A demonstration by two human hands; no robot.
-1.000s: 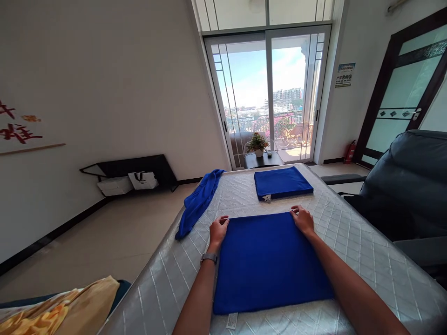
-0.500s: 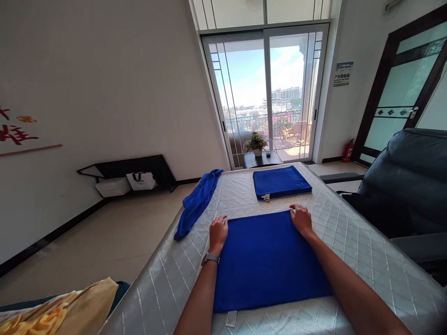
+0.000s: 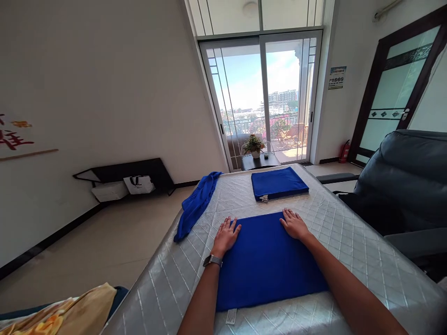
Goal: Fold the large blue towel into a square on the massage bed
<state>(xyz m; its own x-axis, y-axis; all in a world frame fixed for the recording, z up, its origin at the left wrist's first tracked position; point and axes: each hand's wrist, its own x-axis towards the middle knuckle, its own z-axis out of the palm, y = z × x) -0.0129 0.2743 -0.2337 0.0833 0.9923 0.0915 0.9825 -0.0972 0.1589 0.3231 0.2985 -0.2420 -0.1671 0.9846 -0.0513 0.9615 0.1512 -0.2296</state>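
Both hands have just changed from fingers curled at the far corners to fingers spread out: the left hand [image 3: 226, 238] lies over the far left corner of the blue cloth [image 3: 268, 265], the right hand [image 3: 294, 224] over the far right one. That suggests a shift from handling the corners to flattening the fabric, though how hard the palms press is difficult to judge from here. The cloth lies flat on the mattress [image 3: 167, 284], a white tag [image 3: 231, 317] sticking out at its near edge. Beyond it sits a folded blue pile [image 3: 279, 182]; a crumpled cloth [image 3: 197, 207] lies to the left.
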